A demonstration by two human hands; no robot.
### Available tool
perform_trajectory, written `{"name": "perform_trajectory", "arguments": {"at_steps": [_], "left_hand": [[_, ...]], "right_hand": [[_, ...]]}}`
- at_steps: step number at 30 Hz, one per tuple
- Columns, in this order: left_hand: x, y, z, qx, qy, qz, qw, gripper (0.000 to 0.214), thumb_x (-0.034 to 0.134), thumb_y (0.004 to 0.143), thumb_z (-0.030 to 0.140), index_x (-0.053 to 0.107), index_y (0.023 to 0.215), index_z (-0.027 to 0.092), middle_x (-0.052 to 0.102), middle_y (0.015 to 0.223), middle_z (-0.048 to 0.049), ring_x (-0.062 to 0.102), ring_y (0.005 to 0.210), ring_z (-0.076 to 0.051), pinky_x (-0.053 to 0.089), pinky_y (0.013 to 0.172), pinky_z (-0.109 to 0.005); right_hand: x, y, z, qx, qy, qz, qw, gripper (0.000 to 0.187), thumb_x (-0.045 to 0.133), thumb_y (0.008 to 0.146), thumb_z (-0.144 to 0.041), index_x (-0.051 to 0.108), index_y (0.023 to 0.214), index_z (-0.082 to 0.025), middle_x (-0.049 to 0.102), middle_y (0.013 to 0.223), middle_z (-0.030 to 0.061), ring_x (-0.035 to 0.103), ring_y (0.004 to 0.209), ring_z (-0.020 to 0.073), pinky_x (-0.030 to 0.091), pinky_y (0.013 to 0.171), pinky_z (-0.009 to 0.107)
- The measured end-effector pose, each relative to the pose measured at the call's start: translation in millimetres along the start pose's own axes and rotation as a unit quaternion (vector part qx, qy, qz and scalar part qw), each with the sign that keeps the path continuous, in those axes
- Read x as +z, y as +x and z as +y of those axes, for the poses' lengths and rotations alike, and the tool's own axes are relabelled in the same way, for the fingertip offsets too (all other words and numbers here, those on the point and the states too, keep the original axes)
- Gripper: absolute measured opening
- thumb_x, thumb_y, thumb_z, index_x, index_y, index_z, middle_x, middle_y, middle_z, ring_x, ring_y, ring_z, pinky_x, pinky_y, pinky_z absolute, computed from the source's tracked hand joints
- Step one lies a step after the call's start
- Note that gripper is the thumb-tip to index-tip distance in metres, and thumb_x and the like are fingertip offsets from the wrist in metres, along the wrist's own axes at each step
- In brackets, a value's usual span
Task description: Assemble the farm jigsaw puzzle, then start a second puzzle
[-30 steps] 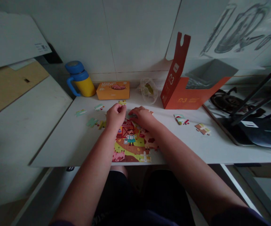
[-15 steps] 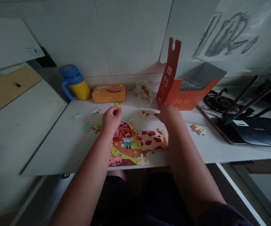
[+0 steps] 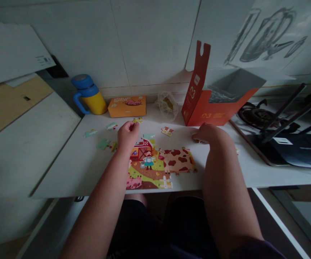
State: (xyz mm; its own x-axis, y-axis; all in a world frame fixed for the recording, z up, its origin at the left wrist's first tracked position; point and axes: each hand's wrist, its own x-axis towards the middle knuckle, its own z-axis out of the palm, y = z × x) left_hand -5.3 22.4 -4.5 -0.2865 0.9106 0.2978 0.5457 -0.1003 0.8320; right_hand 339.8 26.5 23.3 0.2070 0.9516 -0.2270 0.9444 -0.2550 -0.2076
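A partly assembled cardboard jigsaw puzzle with a colourful farm picture (image 3: 154,174) is lying flat at the near edge of the white table (image 3: 69,172), its scene facing upright to the person: the printed farmer is standing with the head pointing to the far side. On its right, the cream-and-brown cow section (image 3: 178,160) is stretching with its long axis roughly left to right, the cow's head pointing left. Farther on, the right hand (image 3: 208,132) is bending its fingers down over a small loose cardboard piece (image 3: 199,141), mostly hidden; whether it is gripping the piece cannot be told. The left hand (image 3: 128,133) is curling closed beyond the puzzle's left part, and its inside is not showing. Left of it, a pale-green loose piece (image 3: 90,133) is lying with its long axis nearly sideways. Between the hands, a brown-and-cream loose piece (image 3: 167,131) is lying slightly aslant. At the back, an orange rectangular cardboard box (image 3: 127,107) is resting lengthwise along the wall, and a tall red-orange open carton (image 3: 212,109) is standing to its right.
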Motion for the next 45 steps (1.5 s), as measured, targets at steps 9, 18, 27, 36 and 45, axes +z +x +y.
{"name": "perform_trajectory", "arguments": {"at_steps": [9,18,27,36,45], "left_hand": [[-0.4,3.7,-6.3,-0.008,-0.008,0.010,1.000,0.030,0.063,0.093,0.047,0.062,0.075,0.023,0.063,0.067,0.0006,0.055,0.067,-0.018,0.037,0.065,-0.028],[-0.1,0.0,0.4,0.001,-0.007,-0.004,1.000,0.031,0.063,0.095,0.043,0.059,0.072,0.023,0.060,0.065,0.0024,0.053,0.064,-0.016,0.037,0.065,-0.029],[9.7,-8.2,1.8,0.019,-0.124,-0.165,0.978,0.040,0.068,0.095,0.060,0.072,0.091,0.021,0.075,0.082,-0.0032,0.065,0.074,-0.018,0.048,0.073,-0.029],[7.8,-11.0,4.0,0.001,-0.193,-0.183,0.964,0.039,0.068,0.094,0.056,0.077,0.099,0.019,0.077,0.092,-0.0039,0.067,0.083,-0.020,0.052,0.079,-0.030],[-17.6,8.6,-12.3,0.069,0.056,-0.098,0.991,0.031,0.062,0.100,0.045,0.077,0.093,0.019,0.075,0.080,-0.0033,0.060,0.071,-0.019,0.039,0.068,-0.031]], "right_hand": [[-13.7,-8.5,-22.0,0.022,-0.016,-0.096,0.995,0.019,0.077,0.077,-0.029,0.073,0.060,-0.021,0.076,0.075,0.0130,0.071,0.068,0.0235,0.050,0.062,0.033],[-5.4,-1.3,-21.8,-0.021,-0.030,-0.046,0.998,0.011,0.082,0.074,-0.027,0.078,0.075,-0.016,0.074,0.071,0.0135,0.072,0.072,0.0246,0.049,0.060,0.030],[12.1,-17.6,-67.9,-0.174,0.473,-0.023,0.863,0.041,0.090,0.081,-0.036,0.057,0.101,-0.023,0.076,0.082,0.0030,0.070,0.064,0.0153,0.055,0.056,0.025],[59.4,-34.2,-124.5,-0.281,0.549,-0.048,0.786,0.052,0.092,0.075,-0.054,0.064,0.107,-0.023,0.074,0.106,0.0041,0.068,0.071,0.0131,0.060,0.063,0.028],[60.8,-41.4,-119.1,-0.324,0.334,-0.031,0.885,0.027,0.079,0.086,-0.038,0.077,0.105,-0.020,0.068,0.071,-0.0027,0.054,0.062,0.0135,0.037,0.060,0.027]]}}
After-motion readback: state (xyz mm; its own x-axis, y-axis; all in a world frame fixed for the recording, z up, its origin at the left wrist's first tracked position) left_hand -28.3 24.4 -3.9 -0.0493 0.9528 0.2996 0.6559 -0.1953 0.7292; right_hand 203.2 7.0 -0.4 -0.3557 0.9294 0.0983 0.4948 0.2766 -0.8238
